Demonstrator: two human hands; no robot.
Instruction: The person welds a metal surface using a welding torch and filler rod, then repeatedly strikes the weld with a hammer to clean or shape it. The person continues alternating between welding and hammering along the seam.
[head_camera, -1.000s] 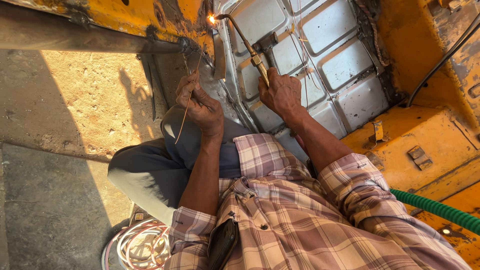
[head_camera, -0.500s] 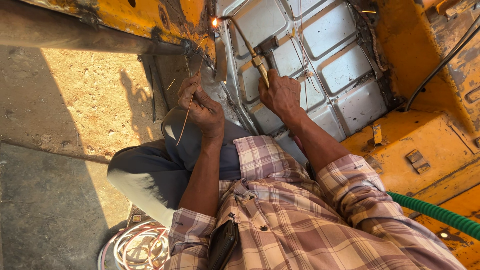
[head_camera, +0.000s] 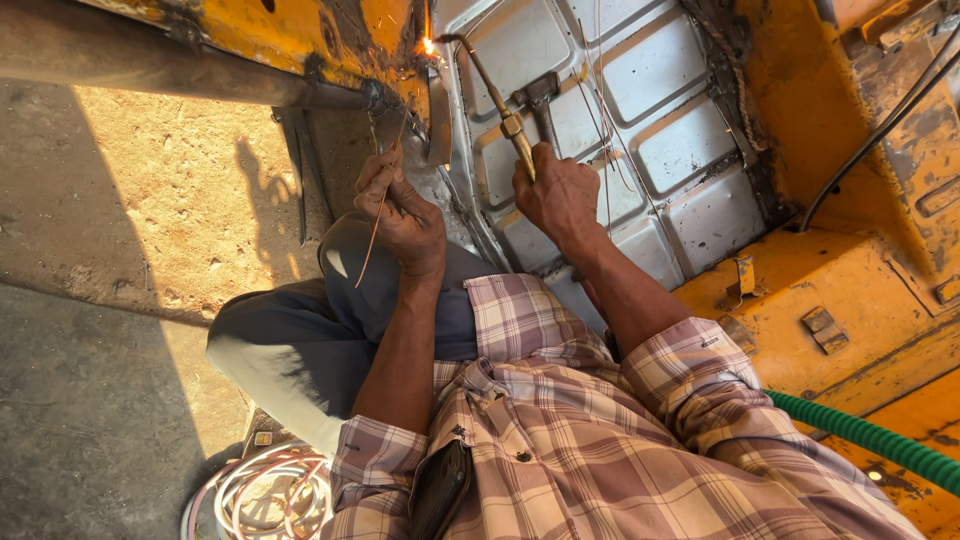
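A thin, straight filler rod (head_camera: 385, 195) is pinched between the fingers of the left hand (head_camera: 400, 215); its long axis runs steeply, upper end aimed at the bright flame (head_camera: 429, 45), lower end trailing over the grey trouser knee (head_camera: 350, 300). Just right of the rod, a slender brass torch (head_camera: 500, 95) is clamped in the closed fingers of the right hand (head_camera: 555, 195), its bent tip directed up-left at the same flame. Right of the flame, a ribbed, embossed grey metal panel (head_camera: 640, 130) is seen, bordered by scuffed yellow bodywork (head_camera: 850, 290).
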